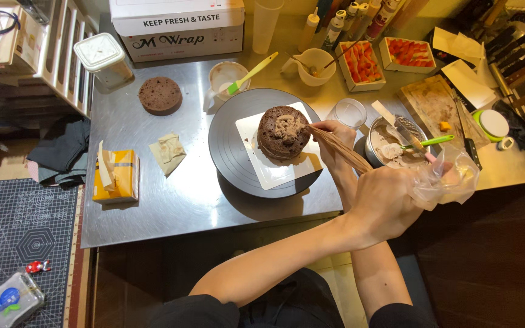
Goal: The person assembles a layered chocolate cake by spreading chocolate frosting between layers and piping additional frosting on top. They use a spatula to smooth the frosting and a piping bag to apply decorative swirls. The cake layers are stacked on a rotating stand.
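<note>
A round chocolate sponge cake [283, 133], topped with a patch of pale brown cream, sits on a white square board [274, 173] in the middle of a dark grey round turntable [229, 149], which rests on the stainless steel worktable [171, 200] below us. We hold a clear plastic piping bag [360, 159] streaked with brown cream, its tip lying at the cake's right edge. Our left hand [379, 206], crossing over the other arm, is closed tight around the bag's twisted upper part, with the loose plastic bunching out to the right. Our right hand [334, 135] sits just beside the cake with its fingers curled around the bag's narrow end. To the right of the turntable stands a round metal bowl [377, 146] of pale cream holding a green-handled spatula [432, 141], and a clear glass cup [349, 113] stands between the two. Behind the turntable we see a small pale bowl [225, 76] with a yellow-green spatula [251, 73]. A second chocolate sponge layer [160, 95] lies on the table to the left. Two white trays of cut strawberries [405, 53] stand at the far right, near a wooden cutting board [432, 103]. A yellow carton [116, 176] lies at the table's left.
</note>
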